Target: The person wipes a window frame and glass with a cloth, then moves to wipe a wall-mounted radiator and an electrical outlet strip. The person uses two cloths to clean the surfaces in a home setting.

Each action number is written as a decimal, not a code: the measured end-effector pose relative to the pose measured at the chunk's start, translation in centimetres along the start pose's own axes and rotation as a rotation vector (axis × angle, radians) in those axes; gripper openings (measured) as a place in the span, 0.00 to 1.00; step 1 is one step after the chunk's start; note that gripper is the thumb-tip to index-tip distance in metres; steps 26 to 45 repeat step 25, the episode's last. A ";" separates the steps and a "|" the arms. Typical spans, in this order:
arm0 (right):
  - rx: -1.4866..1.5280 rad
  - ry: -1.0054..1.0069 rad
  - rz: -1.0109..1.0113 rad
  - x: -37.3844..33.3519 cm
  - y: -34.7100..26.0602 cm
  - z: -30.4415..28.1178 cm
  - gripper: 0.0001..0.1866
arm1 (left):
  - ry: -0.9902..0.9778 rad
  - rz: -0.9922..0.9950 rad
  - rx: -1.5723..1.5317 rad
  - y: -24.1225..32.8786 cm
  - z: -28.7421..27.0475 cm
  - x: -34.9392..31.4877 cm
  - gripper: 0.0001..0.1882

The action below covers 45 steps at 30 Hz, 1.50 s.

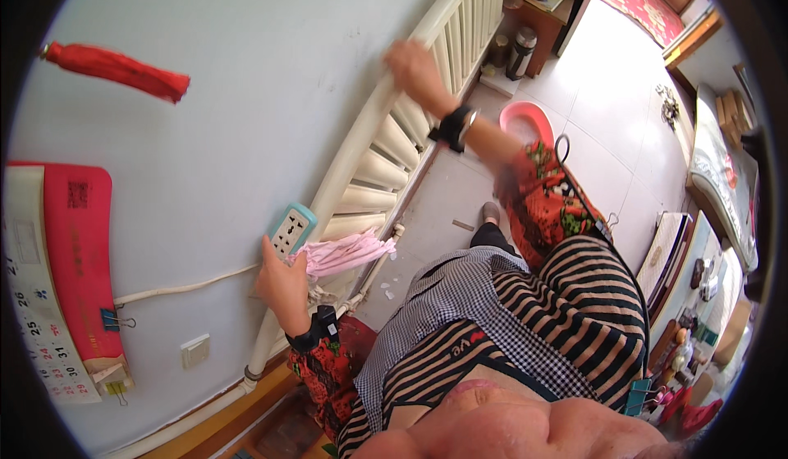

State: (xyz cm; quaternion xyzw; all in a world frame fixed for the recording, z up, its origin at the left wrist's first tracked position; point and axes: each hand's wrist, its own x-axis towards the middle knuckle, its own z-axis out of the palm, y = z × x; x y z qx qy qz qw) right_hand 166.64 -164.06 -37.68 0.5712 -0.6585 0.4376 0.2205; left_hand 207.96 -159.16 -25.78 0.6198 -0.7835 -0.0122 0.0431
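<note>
My left hand (284, 290) is closed around the lower end of a white power strip with a teal rim (293, 231), held by the wall at the radiator's near end. A white cable (193, 283) runs from there along the wall. Right beside that hand, a bundle of pale pink fabric strips (349, 254) hangs at the radiator. Further along, my right hand (417, 73) lies on the top rail of the cream radiator (355, 143). Its fingers are blurred and partly turned away, so I cannot tell whether they hold anything.
A red wall calendar (86, 254), a red tassel (119, 69) and a wall switch (195, 351) are on the left. A pink basin (527, 121) stands on the tiled floor, near a thermos (521, 52). A cluttered table (685, 295) is at the right. Pipes (246, 385) run low along the wall.
</note>
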 end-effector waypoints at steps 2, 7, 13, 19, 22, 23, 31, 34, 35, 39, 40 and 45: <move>0.114 -0.064 -0.143 -2.7 -5.9 1.1 0.07 | 0.023 -0.041 -0.029 -0.2 0.5 0.0 0.38; 0.333 -0.159 -0.256 -4.0 -11.3 0.5 0.08 | 0.135 -0.081 -0.086 1.1 1.5 -0.7 0.37; 0.125 -0.249 -0.040 0.8 4.0 -1.3 0.09 | 0.216 -0.248 -0.123 3.7 2.7 -1.7 0.33; -0.139 0.136 -0.009 6.7 16.5 -1.0 0.08 | 0.362 -0.220 -0.149 4.0 4.6 -2.2 0.31; -0.030 0.054 0.096 4.2 14.9 0.5 0.08 | 0.391 -0.274 -0.199 4.3 5.4 -2.8 0.31; -0.015 0.098 0.057 2.5 12.7 1.5 0.07 | 0.363 -0.302 -0.239 4.4 5.5 -3.0 0.31; -0.044 0.092 -0.029 0.7 11.7 1.8 0.09 | 0.304 -0.296 -0.278 5.1 6.0 -2.5 0.31; -0.044 0.092 -0.029 0.7 11.7 1.8 0.09 | 0.304 -0.296 -0.278 5.1 6.0 -2.5 0.31; -0.044 0.092 -0.029 0.7 11.7 1.8 0.09 | 0.304 -0.296 -0.278 5.1 6.0 -2.5 0.31; -0.044 0.092 -0.029 0.7 11.7 1.8 0.09 | 0.304 -0.296 -0.278 5.1 6.0 -2.5 0.31; -0.044 0.092 -0.029 0.7 11.7 1.8 0.09 | 0.304 -0.296 -0.278 5.1 6.0 -2.5 0.31; -0.044 0.092 -0.029 0.7 11.7 1.8 0.09 | 0.304 -0.296 -0.278 5.1 6.0 -2.5 0.31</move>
